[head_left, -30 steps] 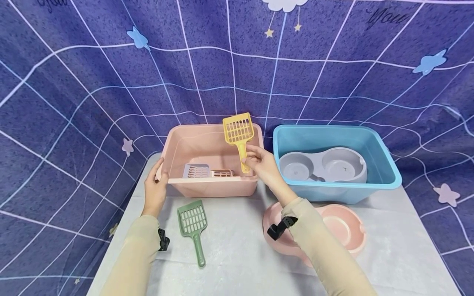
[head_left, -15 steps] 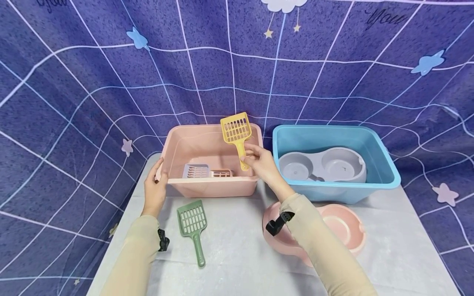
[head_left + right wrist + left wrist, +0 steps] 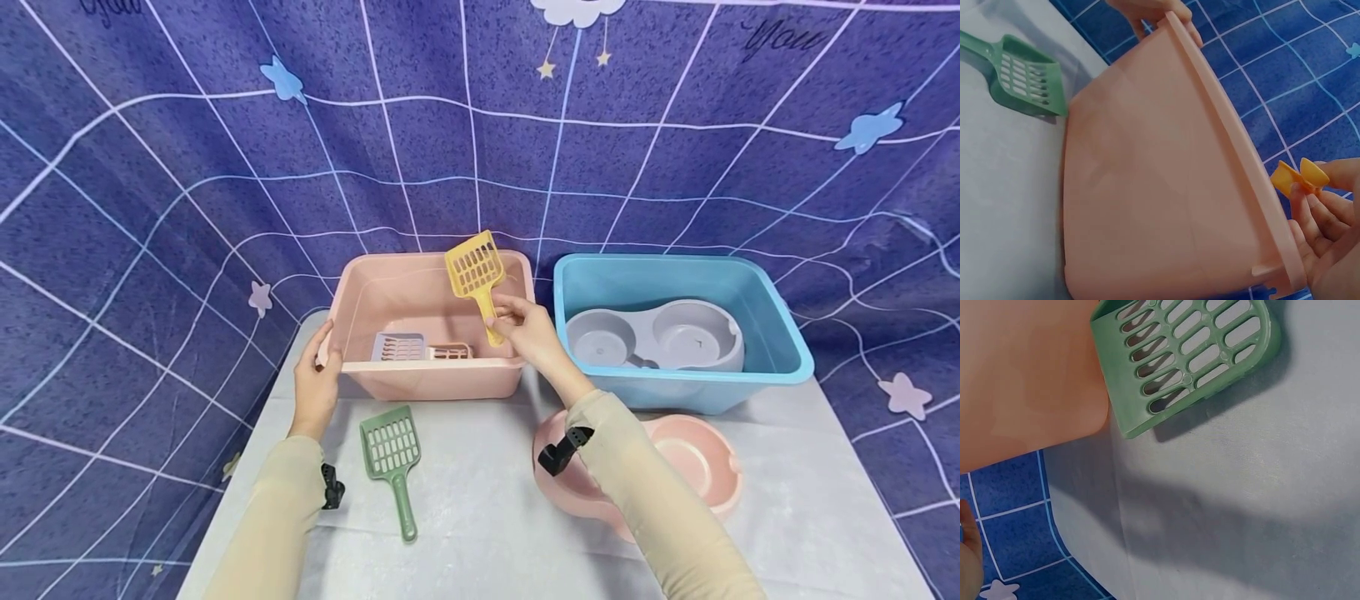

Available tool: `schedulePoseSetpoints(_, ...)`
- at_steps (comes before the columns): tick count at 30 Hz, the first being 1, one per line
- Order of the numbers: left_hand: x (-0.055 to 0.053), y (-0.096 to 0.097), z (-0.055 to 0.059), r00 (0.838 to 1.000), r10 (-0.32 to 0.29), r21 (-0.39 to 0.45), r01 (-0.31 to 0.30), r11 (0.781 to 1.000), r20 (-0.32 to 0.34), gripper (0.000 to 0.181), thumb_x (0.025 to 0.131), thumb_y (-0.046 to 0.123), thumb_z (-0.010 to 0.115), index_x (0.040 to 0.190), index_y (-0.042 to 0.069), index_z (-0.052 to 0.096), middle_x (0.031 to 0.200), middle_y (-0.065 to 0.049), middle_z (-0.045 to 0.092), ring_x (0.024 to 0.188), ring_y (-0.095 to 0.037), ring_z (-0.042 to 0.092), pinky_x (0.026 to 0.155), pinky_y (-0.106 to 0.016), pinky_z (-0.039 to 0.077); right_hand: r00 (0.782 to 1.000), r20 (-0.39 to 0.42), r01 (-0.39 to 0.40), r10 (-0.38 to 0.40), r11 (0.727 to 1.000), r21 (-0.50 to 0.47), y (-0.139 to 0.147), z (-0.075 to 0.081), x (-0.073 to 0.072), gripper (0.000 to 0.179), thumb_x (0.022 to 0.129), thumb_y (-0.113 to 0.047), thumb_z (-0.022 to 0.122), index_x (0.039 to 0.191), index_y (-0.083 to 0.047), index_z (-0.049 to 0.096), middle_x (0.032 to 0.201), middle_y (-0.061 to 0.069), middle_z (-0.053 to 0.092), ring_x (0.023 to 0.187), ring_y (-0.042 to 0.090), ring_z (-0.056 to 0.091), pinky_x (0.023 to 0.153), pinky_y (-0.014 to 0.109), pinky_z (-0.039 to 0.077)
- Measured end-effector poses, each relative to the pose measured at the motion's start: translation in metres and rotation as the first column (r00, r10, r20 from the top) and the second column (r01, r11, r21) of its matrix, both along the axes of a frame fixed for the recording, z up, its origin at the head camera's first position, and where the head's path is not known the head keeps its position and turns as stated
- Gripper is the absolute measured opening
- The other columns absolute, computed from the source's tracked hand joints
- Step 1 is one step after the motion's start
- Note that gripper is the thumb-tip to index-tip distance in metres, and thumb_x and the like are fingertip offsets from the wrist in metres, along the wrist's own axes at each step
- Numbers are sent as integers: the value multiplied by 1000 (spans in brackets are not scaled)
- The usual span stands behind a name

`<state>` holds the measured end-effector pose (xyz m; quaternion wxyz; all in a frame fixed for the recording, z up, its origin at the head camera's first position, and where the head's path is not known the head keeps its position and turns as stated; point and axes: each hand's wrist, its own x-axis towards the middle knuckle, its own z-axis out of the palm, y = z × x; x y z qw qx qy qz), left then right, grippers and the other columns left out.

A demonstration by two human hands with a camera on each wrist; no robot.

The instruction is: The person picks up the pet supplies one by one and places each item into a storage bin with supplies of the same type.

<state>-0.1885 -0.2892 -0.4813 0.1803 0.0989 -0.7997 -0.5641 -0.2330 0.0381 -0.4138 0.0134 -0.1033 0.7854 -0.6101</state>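
Upright over the right part of the pink litter box (image 3: 420, 385), a yellow litter scoop (image 3: 476, 271) is pinched by the handle in my right hand (image 3: 528, 333). Its slotted head leans to the left. My left hand (image 3: 315, 379) grips the box's rim at the left front corner; the right wrist view shows those fingers (image 3: 1192, 31) bent over the rim. Inside the box lie a lilac scoop (image 3: 399, 347) and a brown-orange slotted scoop (image 3: 450, 351), their lower parts hidden by the front wall. A green litter scoop (image 3: 390, 446) rests on the table before the box.
To the right stands a blue litter box (image 3: 675, 387) holding a grey double bowl (image 3: 645, 321). A pink double bowl (image 3: 697, 462) sits in front of it, partly covered by the right sleeve. A blue patterned curtain (image 3: 480, 125) hangs behind the white-covered table (image 3: 480, 533).
The yellow scoop has shifted slightly left, and its head has turned and tilted a little in my right hand. My left hand has stayed at the rim.
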Motion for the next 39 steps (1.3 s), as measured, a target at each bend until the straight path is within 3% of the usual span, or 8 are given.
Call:
schedulePoseSetpoints(9,12,13,24,1000,-21,30,21,999,4,44,95,15,48,139,17,44,145,-4,37,128,-20,36,103,-40,32,1000,22,0,0,1000,7,3,-3,0,38,86,-12,66,123,-2,59,103,15,65,88,22,61,73,25,51)
schedulePoseSetpoints(14,14,15,27,1000,-19,31,18,999,11,44,96,16,48,139,17,44,145,-3,37,126,-19,38,103,-37,34,999,36,-15,15,1000,-19,5,6,5,39,87,-9,64,124,2,56,107,19,64,94,27,61,75,24,50)
schedulePoseSetpoints(18,13,14,25,1000,-21,41,21,999,5,44,96,15,48,139,18,45,145,-3,37,126,-19,38,102,-35,35,998,49,-24,25,1000,-20,4,23,15,39,88,-5,61,124,7,54,109,23,62,98,30,60,80,29,51)
schedulePoseSetpoints(25,13,14,24,1000,-21,38,21,999,1,44,95,15,48,139,17,45,145,-3,37,123,-18,40,95,-25,38,1000,4,17,-17,1000,2,5,-6,2,37,88,-18,64,121,-3,60,102,8,65,92,16,60,81,28,50)
schedulePoseSetpoints(29,11,12,23,1000,-22,50,23,998,-11,43,95,15,49,138,17,46,145,-3,38,125,-18,39,98,-29,36,999,-25,33,-33,999,10,5,-8,2,34,89,-19,63,119,-4,62,98,9,65,90,17,60,81,29,49)
schedulePoseSetpoints(35,2,3,4,1000,-8,48,9,999,-16,42,96,19,48,138,24,46,145,0,37,124,-17,40,98,-28,37,997,-67,25,-26,1000,-14,5,-12,5,30,91,-16,60,119,-5,61,95,15,65,84,22,61,74,29,50)
schedulePoseSetpoints(39,-1,0,-4,1000,-3,26,4,1000,-23,41,96,23,49,136,31,47,143,5,38,124,-16,40,99,-32,37,993,-106,45,-47,999,-21,4,1,16,29,91,-11,58,118,-1,61,97,18,64,87,26,60,77,30,48)
